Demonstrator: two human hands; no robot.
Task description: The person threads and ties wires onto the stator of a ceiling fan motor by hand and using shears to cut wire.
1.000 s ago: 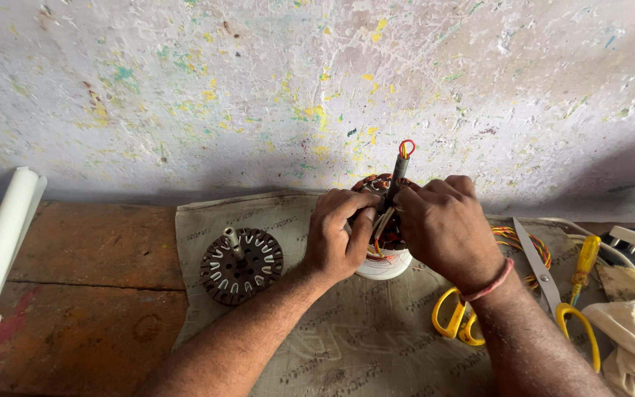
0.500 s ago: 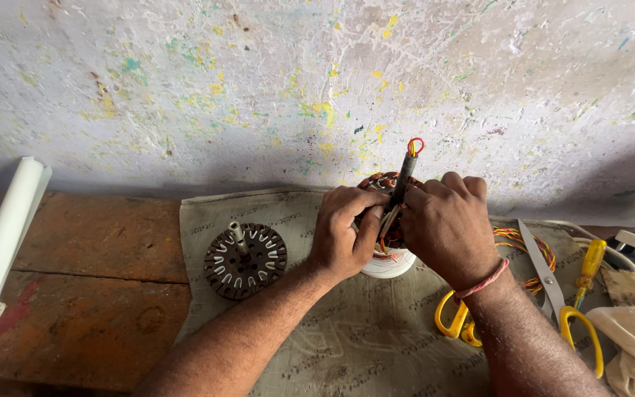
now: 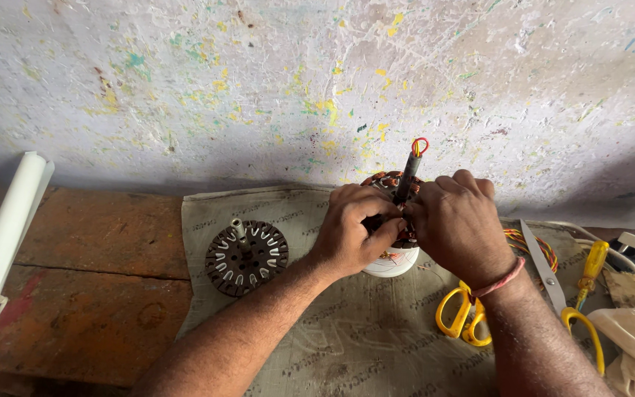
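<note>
Place: a small repair workshop for electric motors.
Wall: a paint-splattered wall (image 3: pixel 259 88) is rising behind the work.
Surface: a worn wooden surface (image 3: pixel 104 250) is carrying a cloth mat (image 3: pixel 347 338).
Parts: a bare motor core (image 3: pixel 246 257) is lying beside a copper-wound coil (image 3: pixel 385 181).
Tools: yellow scissors (image 3: pixel 464 320) and a screwdriver (image 3: pixel 591 268) are lying near loose wires (image 3: pixel 542 250).

The one camera sits on my head and looks down and forward over my own forearms, which come in from the bottom edge. It faces the paint-flecked wall (image 3: pixel 317 81), which fills the upper half of the view; the tabletop (image 3: pixel 90 294) fills the lower half. It is close: my left hand (image 3: pixel 350 228) and right hand (image 3: pixel 461 224) sit just right of centre. There is no second view to share any of this with.
</note>
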